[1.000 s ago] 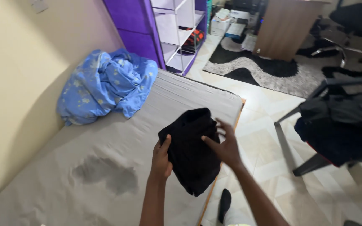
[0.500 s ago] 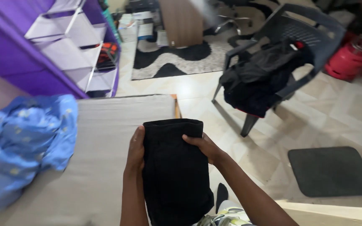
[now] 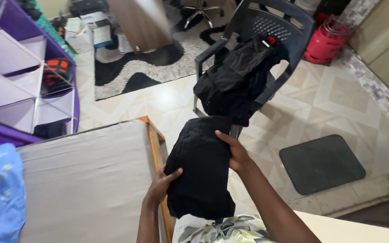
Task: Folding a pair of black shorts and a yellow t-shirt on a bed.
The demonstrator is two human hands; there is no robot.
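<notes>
- Left hand (image 3: 162, 182): forearm rises from six o'clock, fingers curled toward two o'clock, thumb on top, gripping.
- Right hand (image 3: 233, 150): forearm runs from five o'clock, fingers extended toward ten o'clock, clasping.

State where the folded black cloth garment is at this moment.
In the head view, the folded black cloth garment is held centre-frame between the left hand and right hand, beside the grey mattress edge, near the dark plastic chair.

One folded black garment (image 3: 201, 168), one chair (image 3: 271, 27), one mat (image 3: 321, 163).
</notes>
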